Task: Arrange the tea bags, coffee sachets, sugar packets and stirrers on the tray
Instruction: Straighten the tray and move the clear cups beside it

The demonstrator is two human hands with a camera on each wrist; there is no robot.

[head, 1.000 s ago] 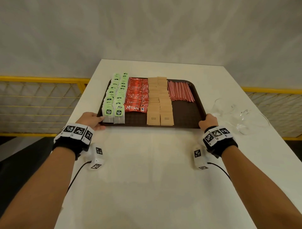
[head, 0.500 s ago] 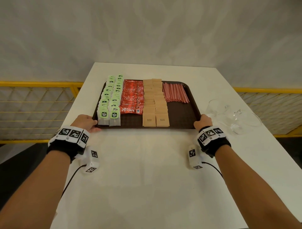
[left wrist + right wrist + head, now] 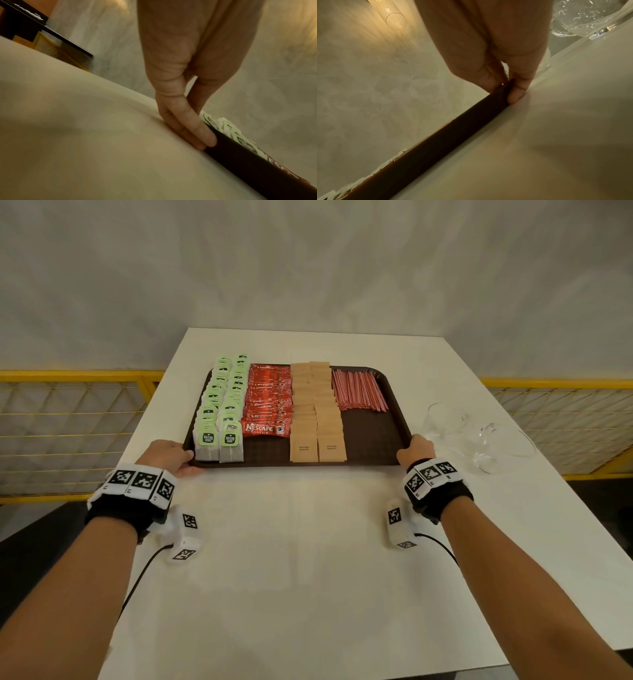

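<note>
A dark brown tray [image 3: 373, 436] lies on the white table [image 3: 308, 542]. From left to right it holds two rows of green-tagged tea bags [image 3: 222, 412], a stack of red coffee sachets [image 3: 269, 405], two rows of brown sugar packets [image 3: 317, 419] and a bundle of red stirrers [image 3: 359, 390] at the back right. My left hand [image 3: 171, 455] holds the tray's near left corner. In the left wrist view its fingers [image 3: 193, 134] lie along the rim [image 3: 248, 166]. My right hand [image 3: 416, 448] pinches the near right corner, thumb and fingers [image 3: 515, 94] on either side of the rim [image 3: 445, 138].
Clear glass cups [image 3: 479, 436] lie on the table just right of the tray, close to my right hand, and show in the right wrist view too [image 3: 583, 17]. A yellow mesh railing [image 3: 68, 405] runs behind the table on both sides.
Both hands stay on the tray's near corners. The tray's place on the table looks unchanged; only the head view has shifted a little.
</note>
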